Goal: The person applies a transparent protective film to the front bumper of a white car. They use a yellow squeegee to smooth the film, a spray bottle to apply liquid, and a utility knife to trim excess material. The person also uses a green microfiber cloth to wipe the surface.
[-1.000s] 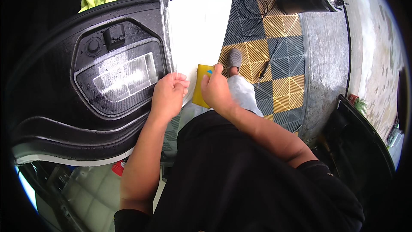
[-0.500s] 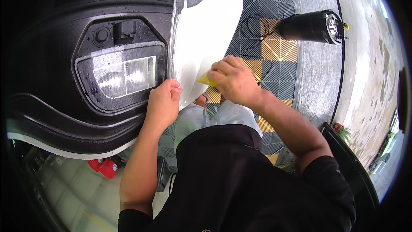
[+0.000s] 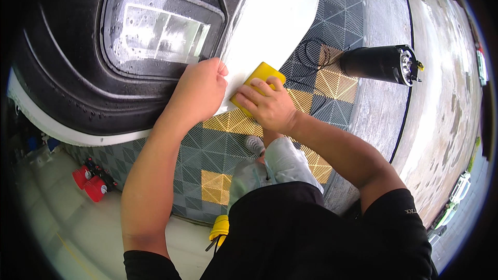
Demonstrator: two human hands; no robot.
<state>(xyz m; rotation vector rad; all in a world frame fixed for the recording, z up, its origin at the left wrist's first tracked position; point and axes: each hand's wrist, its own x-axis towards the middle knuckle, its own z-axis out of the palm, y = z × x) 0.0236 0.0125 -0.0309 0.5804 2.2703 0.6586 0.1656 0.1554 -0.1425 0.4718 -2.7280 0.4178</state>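
Observation:
A glossy white vehicle panel (image 3: 282, 18) runs beside a black trim section (image 3: 67, 67) with a shiny, droplet-covered rectangular inset (image 3: 161, 28). Along the panel's inner edge shows a strip of crinkled clear film (image 3: 239, 21). My left hand (image 3: 199, 93) is closed at that edge, pinching the film near the panel's lower end; its fingertips are partly hidden. With fingers spread over its face, my right hand (image 3: 267, 103) grips a flat yellow squeegee (image 3: 267, 71) and presses it against the white surface, just right of my left hand.
A black cylindrical tank (image 3: 373, 65) with a metal top lies or stands at the right, a thin black cable (image 3: 311, 54) coiled beside it. Grey and yellow grid tiles (image 3: 218, 186) cover the floor. Red round objects (image 3: 94, 187) and a yellow item (image 3: 220, 226) sit at lower left.
My view has shifted, so the panel sits higher and tilted. The squeegee, edge-on before, now lies flatter against the panel. My left hand stays at the film's edge.

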